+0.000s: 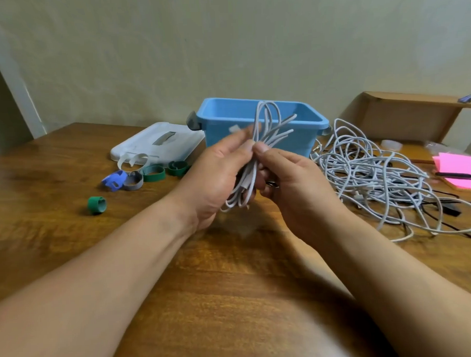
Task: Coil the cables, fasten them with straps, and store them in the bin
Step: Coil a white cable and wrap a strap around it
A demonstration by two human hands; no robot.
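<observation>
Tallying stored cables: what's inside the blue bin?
Only bare inner walls of the bin show. Its floor is hidden by the front wall and the held coil.

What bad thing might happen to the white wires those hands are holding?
The coiled cable has no strap visible on it, and both the left hand and right hand grip it. The straps lie away on the table, so letting go with one hand to fetch one may let the loops spring open. Loose ends stick out at the top and might slip free.

Home room, wooden table (233, 286), plain plastered wall (223, 44)
</observation>
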